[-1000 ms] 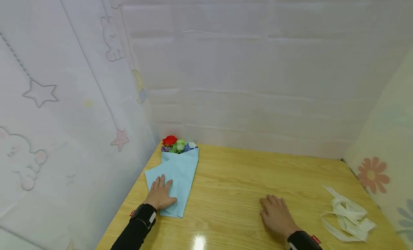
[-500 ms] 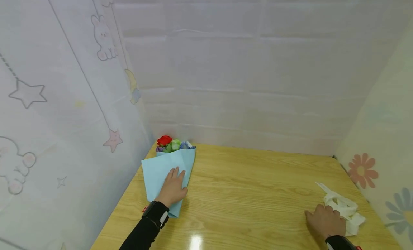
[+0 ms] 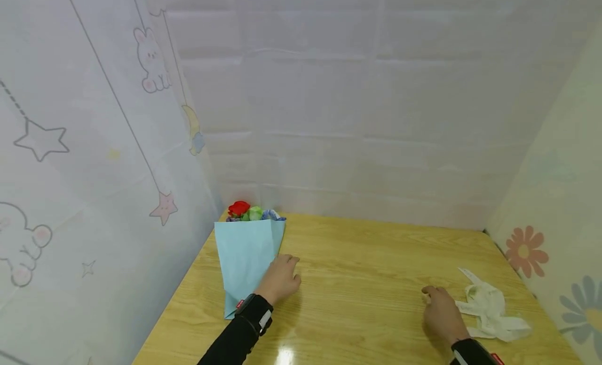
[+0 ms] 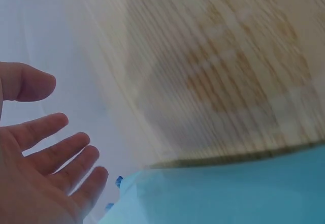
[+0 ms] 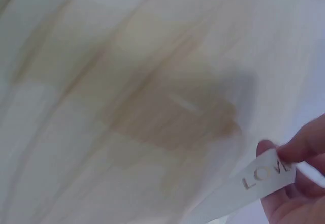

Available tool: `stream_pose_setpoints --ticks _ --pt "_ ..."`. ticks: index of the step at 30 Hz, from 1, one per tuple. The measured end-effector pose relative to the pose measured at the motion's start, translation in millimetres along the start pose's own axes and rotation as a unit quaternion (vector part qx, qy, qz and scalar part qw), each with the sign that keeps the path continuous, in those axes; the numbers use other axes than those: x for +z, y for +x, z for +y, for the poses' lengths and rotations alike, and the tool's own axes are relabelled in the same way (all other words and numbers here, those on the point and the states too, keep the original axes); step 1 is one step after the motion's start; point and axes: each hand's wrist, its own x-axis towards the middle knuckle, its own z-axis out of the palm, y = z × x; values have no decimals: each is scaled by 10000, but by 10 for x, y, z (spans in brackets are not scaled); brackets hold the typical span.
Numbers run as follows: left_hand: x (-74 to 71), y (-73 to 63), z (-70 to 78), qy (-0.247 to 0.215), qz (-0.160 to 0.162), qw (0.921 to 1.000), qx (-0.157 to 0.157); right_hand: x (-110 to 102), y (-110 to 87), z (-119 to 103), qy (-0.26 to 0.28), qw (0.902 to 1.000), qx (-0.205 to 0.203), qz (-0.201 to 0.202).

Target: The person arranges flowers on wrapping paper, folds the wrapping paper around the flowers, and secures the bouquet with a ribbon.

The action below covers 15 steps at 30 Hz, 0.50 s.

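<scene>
A bouquet in light blue wrapping paper [image 3: 246,250] lies at the table's left side. Red, green and blue-purple flowers [image 3: 246,210] show at its far end. My left hand [image 3: 280,278] is beside the paper's right edge; in the left wrist view its fingers [image 4: 61,153] are spread and hold nothing. Whether it touches the paper, I cannot tell. My right hand [image 3: 444,315] pinches a cream ribbon [image 5: 264,178] between thumb and fingers, with "LOVE" printed on it. The rest of the ribbon [image 3: 491,307] lies in a loose heap just right of that hand.
The wooden table [image 3: 357,281] runs back to a pale creased wall covering [image 3: 329,103]. A patterned covering [image 3: 94,187] with stars and animals borders the left side. Another with flowers [image 3: 527,250] stands along the right edge.
My left hand has moved right, off the wrapping paper. The paper's left flap now lies further in. My right hand has reached right to the ribbon, gripped it and come slightly back left.
</scene>
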Motion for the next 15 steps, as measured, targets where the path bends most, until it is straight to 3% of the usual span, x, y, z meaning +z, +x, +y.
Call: stream_pose_setpoints --ticks 5,7,9,12,13,15 --pt "50 -11 61 735 186 9962 -439 60 -4 -606 916 9952 -276 -200" --pt "56 -11 83 797 133 9953 -542 66 -1 -830 1338 9902 -322 -223" --pt "66 7 108 582 13 9974 -428 77 11 -1026 1663 9845 -514 -228" --pt "81 61 172 -425 -400 9983 57 90 48 -1294 2205 9687 -1030 -488" --pt "86 84 210 -959 -610 9933 229 99 65 -1370 2341 9623 -1251 -593" --pt "88 126 311 -2064 -1064 9712 531 115 91 -1503 2588 9488 -1638 -776"
